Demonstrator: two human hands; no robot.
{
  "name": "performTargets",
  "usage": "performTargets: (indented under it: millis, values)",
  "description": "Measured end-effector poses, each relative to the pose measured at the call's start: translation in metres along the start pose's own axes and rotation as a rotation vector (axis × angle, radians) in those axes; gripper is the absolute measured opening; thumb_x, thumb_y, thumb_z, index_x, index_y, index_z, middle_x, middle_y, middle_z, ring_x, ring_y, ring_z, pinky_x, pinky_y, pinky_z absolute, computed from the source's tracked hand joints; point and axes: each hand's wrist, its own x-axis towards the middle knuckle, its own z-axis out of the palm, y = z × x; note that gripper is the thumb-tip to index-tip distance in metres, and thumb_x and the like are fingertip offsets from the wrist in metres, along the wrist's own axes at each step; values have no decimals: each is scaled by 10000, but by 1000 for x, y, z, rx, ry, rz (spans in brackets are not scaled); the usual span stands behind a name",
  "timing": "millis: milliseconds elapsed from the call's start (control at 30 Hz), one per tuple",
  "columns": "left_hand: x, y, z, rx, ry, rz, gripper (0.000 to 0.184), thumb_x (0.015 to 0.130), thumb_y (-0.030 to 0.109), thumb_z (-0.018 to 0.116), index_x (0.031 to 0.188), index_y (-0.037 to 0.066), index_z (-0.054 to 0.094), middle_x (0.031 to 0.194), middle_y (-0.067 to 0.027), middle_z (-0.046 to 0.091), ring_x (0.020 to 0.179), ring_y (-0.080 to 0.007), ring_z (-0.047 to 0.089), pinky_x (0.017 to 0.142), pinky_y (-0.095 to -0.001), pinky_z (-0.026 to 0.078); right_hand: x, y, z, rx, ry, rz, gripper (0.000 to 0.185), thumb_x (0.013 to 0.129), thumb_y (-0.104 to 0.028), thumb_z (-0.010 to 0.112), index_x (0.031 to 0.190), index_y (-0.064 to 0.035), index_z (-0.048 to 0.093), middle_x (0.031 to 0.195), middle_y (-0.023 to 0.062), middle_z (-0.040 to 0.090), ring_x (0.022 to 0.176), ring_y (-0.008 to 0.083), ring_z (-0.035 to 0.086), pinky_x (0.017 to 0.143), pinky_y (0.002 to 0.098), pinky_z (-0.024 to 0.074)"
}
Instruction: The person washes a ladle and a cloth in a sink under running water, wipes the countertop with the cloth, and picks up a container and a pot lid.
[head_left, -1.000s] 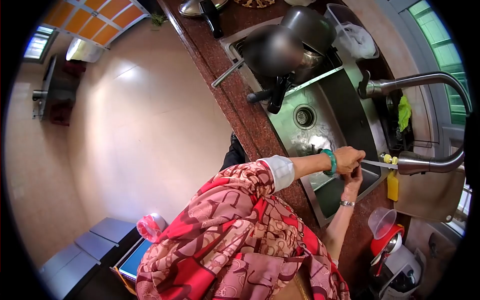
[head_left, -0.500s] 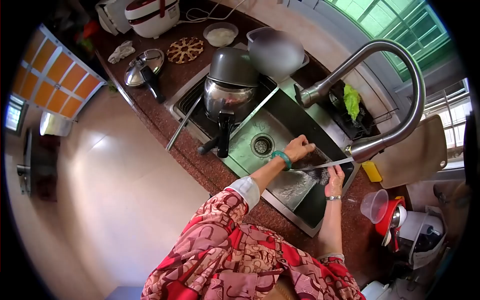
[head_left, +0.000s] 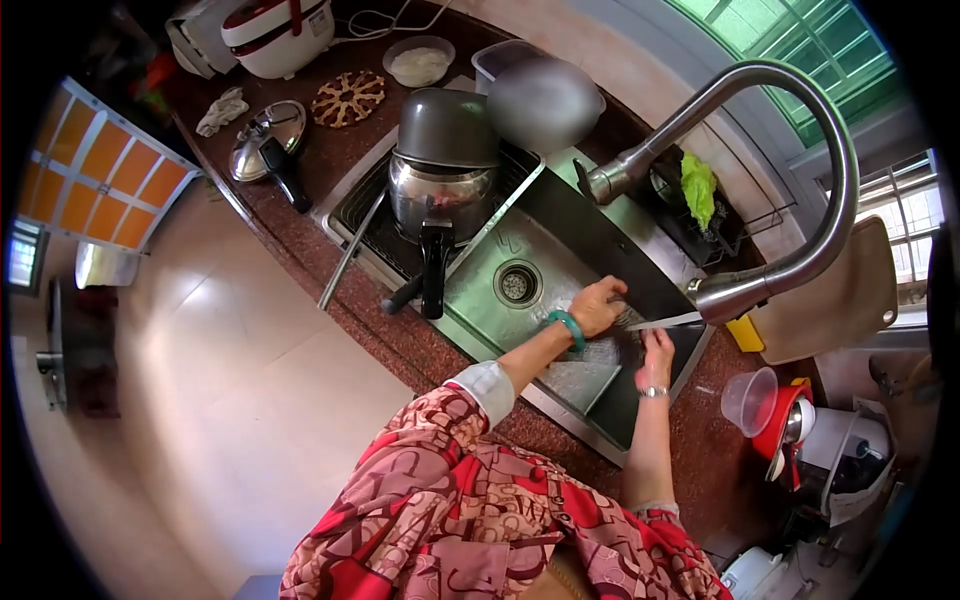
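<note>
Water (head_left: 664,322) runs from the spout of a high-arched metal faucet (head_left: 848,165), and we find both of the person's hands beside it, over the sink basin (head_left: 483,325). The left hand (head_left: 598,306), with a green bangle (head_left: 567,329) at its wrist, is at the end of the stream, its fingers bent and narrowly spaced; we cannot tell whether it holds anything. The right hand (head_left: 655,358), with a metal-banded wristwatch (head_left: 653,392), has its fingertips raised just beneath the stream; its grip is likewise unclear to us. Wet streaks and splashes mark the basin floor, and the round drain (head_left: 518,284) lies near the left hand.

Beyond the drain we note a steel pressure-cooker pot (head_left: 440,195) on a black rack, a dark grey pan (head_left: 447,130) upside down on top of it. Its black handle points toward the person. On the reddish granite counter (head_left: 700,420) we record a handled pot lid (head_left: 268,140), a brown openwork trivet (head_left: 348,99), a clear bowl (head_left: 419,65) with white contents and a white-and-red rice cooker (head_left: 278,40). A tan cutting board (head_left: 835,290) leans near the faucet, a yellow block (head_left: 744,334) just beside it. A pale round shape by the plastic tub is blurred; we cannot identify it.
</note>
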Motion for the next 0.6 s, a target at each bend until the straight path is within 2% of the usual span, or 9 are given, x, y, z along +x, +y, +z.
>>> performTargets:
  millis: [67, 100, 200, 267, 333, 367, 467, 533, 600]
  values:
    - [4, -20, -11, 67, -203, -38, 190, 763, 158, 567, 917, 51, 594, 821, -140, 619, 794, -240, 592, 727, -326, 450, -23, -1, -13, 193, -121, 112, 132, 787, -41, 564, 907, 13, 579, 828, 23, 583, 767, 103, 534, 695, 232, 424]
    - [-2, -13, -16, 92, -232, -82, 174, 793, 183, 529, 829, 44, 626, 771, -130, 625, 753, -230, 595, 697, -334, 453, -30, 2, -18, 284, -118, 144, 168, 764, -10, 563, 930, 15, 568, 841, 42, 589, 773, 127, 549, 725, 254, 445]
    - [-4, -21, -11, 114, -261, -33, 198, 802, 203, 511, 848, 44, 620, 737, -132, 621, 704, -220, 591, 646, -335, 451, -31, 3, -23, 323, -90, 92, 189, 753, 2, 562, 942, 15, 563, 857, 47, 591, 770, 132, 553, 727, 260, 449]
    - [-4, 6, -15, 154, -244, -2, 210, 807, 197, 494, 840, 26, 611, 703, -138, 606, 650, -209, 573, 605, -331, 444, -28, -10, -22, 311, -50, 44, 182, 752, 16, 551, 933, 12, 563, 861, 50, 590, 773, 143, 558, 733, 262, 453]
    - [5, 15, -9, -1, -235, 19, 217, 808, 190, 486, 838, 9, 601, 645, -121, 573, 606, -185, 544, 576, -320, 434, -26, -33, -16, 354, -55, -15, 178, 758, 16, 543, 936, 10, 561, 862, 53, 589, 778, 144, 558, 735, 265, 454]
    - [8, 18, -7, -50, -222, 71, 224, 819, 185, 479, 833, -6, 595, 606, -81, 545, 571, -152, 507, 543, -298, 419, -28, -46, -13, 392, -58, -29, 163, 768, 4, 540, 930, 10, 561, 861, 56, 587, 782, 143, 557, 739, 263, 452]
    - [1, 46, -9, -72, -322, -68, 220, 832, 178, 475, 847, -4, 598, 605, -47, 540, 570, -120, 489, 529, -273, 405, -39, -72, -8, 332, -88, -92, 155, 776, -13, 542, 925, 18, 569, 854, 53, 585, 795, 136, 556, 737, 247, 442]
    - [-4, 27, 6, -137, -364, -86, 202, 838, 169, 487, 869, 6, 602, 607, -27, 530, 558, -99, 476, 503, -254, 395, -40, -69, -7, 301, -88, -146, 147, 776, 8, 548, 919, 26, 578, 849, 56, 591, 767, 129, 558, 722, 244, 443]
    - [-14, 13, 9, -196, -248, 47, 182, 836, 163, 503, 878, 15, 601, 601, -25, 518, 556, -92, 467, 500, -249, 390, -44, -64, 0, 330, -80, -148, 142, 778, 18, 550, 917, 27, 583, 862, 65, 598, 760, 133, 563, 728, 252, 448]
